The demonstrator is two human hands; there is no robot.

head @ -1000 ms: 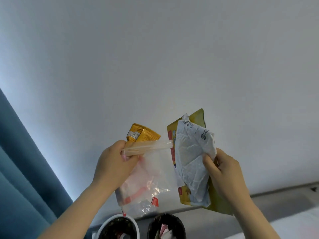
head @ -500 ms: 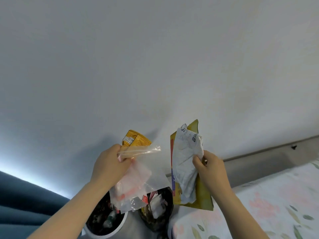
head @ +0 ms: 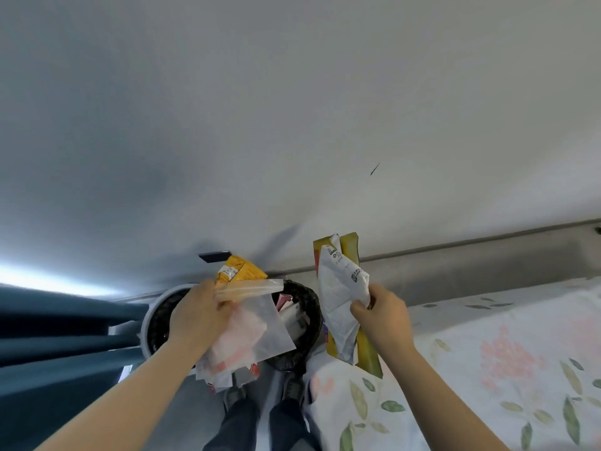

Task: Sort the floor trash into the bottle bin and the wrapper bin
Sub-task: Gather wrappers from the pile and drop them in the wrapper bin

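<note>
My left hand (head: 198, 315) grips a bunch of wrappers: a clear plastic bag (head: 260, 327) and a yellow-orange packet (head: 239, 271). It holds them over two round bins against the wall. The white-rimmed bin (head: 150, 312) is on the left and mostly hidden by my hand. The black-lined bin (head: 310, 307) on the right has wrappers inside. My right hand (head: 380, 317) holds a white crumpled wrapper (head: 338, 297) together with a flat yellow-green packet (head: 349, 249), just right of the black bin.
A bed with a floral cover (head: 487, 353) fills the lower right, close beside the bins. Dark blue curtains (head: 58, 346) hang on the left. My legs and shoes (head: 260, 411) stand on the floor just before the bins. A plain wall (head: 292, 125) lies behind.
The view has tilted downward, so both bins, my feet and more of the bed now show. Both hands kept their wrappers and now hang lower, over and beside the bins.
</note>
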